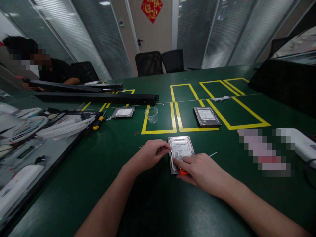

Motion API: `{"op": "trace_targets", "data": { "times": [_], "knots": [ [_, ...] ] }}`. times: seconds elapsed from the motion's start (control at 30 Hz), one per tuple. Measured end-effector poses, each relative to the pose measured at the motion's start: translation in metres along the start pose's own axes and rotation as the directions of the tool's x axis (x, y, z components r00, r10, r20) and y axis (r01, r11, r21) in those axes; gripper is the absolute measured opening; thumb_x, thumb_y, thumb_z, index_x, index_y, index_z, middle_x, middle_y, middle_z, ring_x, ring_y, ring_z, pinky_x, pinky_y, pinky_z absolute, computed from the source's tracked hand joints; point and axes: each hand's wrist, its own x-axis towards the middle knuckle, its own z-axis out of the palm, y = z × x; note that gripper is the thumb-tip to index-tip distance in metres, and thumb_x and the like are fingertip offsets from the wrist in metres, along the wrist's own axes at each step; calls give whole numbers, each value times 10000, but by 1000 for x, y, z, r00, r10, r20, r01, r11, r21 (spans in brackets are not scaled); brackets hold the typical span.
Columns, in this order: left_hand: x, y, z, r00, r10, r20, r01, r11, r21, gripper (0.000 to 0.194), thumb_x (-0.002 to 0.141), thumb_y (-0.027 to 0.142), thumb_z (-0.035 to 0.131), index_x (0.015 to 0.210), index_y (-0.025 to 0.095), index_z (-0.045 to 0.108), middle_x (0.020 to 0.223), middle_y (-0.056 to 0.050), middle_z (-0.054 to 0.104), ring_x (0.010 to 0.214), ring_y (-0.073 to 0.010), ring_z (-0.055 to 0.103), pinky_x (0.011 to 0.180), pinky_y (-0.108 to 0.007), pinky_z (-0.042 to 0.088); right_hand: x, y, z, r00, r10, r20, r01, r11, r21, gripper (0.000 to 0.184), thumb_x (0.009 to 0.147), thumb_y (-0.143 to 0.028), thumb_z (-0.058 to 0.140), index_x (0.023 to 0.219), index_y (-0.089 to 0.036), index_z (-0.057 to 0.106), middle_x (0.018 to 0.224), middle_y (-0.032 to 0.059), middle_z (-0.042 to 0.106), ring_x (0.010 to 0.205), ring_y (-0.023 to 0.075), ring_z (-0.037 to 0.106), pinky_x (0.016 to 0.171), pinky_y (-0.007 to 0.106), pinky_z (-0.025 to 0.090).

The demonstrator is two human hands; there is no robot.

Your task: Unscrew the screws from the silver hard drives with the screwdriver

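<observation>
A silver hard disk drive (181, 144) with a white label lies on the green table in front of me. My left hand (156, 151) is closed in a pinch at the drive's left edge; whatever is between the fingertips is too small to make out. Over the drive's lower right side, my right hand (197, 169) is wrapped around a screwdriver (183, 171). Its orange handle end shows under the fingers, and its thin shaft points out to the right, away from the drive. The right index fingertip rests on the drive's face.
Beyond the drive stands a clear plastic cup (152, 116). Two more hard drives (123, 112) (206, 116) lie farther back. A yellow screwdriver (98, 122), white fan grilles (66, 128) and black bars (96, 98) are at left. Another person (59, 70) sits far left.
</observation>
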Motion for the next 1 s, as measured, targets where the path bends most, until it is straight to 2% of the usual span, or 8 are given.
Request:
{"op": "trace_targets", "data": {
  "times": [0.23, 0.43, 0.67, 1.0],
  "knots": [
    [2, -8, 10, 999, -34, -10, 34, 999, -17, 66, 1002, 181, 651, 983, 198, 712, 953, -27, 696, 822, -176, 615, 737, -287, 475, 3, 0, 2, 1000, 17, -7, -17, 1000, -3, 384, 1025, -367, 649, 1368, -194, 635, 1008, 58, 770, 801, 239, 748, 649, 343, 459],
    [4, -11, 16, 1000, -14, 14, 14, 999, -29, 91, 986, 137, 642, 985, 194, 713, 951, -25, 696, 816, -167, 613, 748, -284, 469, 2, 1, 1, 1000, 13, 2, -13, 1000, 26, 375, 1016, -350, 668, 1355, -193, 638, 1017, 58, 767, 832, 248, 754, 671, 348, 476],
    [5, -12, 17, 997, -73, 32, 75, 993, -87, 70, 974, 158, 660, 995, 195, 715, 923, -26, 713, 789, -172, 616, 713, -280, 468, 2, 1, 4, 1000, 8, -23, -7, 999, 40, 370, 1001, -326, 687, 1347, -205, 634, 989, 44, 766, 807, 236, 744, 650, 342, 463],
    [4, -13, 17, 996, -83, 36, 86, 989, -122, 81, 974, 152, 669, 1018, 196, 721, 923, -14, 716, 788, -165, 620, 713, -279, 464, 1, 0, 1, 1000, 18, -7, -18, 998, 61, 366, 1001, -323, 690, 1345, -208, 637, 1021, 56, 777, 836, 245, 754, 673, 341, 476]
  ]
}}
